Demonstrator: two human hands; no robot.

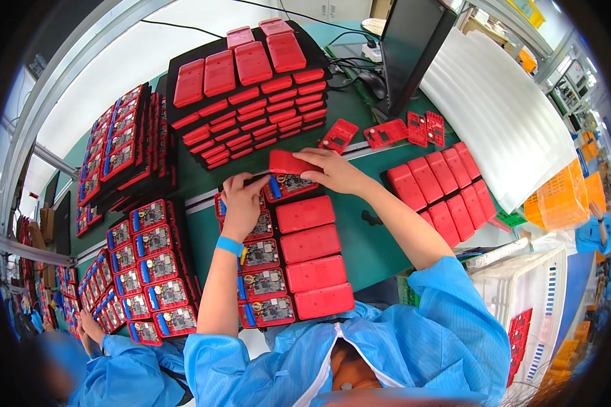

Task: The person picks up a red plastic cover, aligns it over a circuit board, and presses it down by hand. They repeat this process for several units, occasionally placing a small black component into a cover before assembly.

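A red plastic cover (283,161) is held tilted in my right hand (332,171), its thumb and fingers closed on the right end. Just under it lies an open red case (296,184) with a circuit board and a blue strip inside. My left hand (241,203) is bent over the neighbouring open cases, fingertips at the left edge of the cover; what they pinch, if anything, is hidden. Below, a column of open cases with boards (261,255) runs toward me, beside a column of red cases with plain covers up (312,241).
Stacked trays of red covers (248,102) rise behind my hands. Board-filled trays (157,251) stand left, near a co-worker's hand (88,329). To the right are closed red cases (441,190), loose red pieces (385,133), a monitor (414,51) and white foam sheets (489,115).
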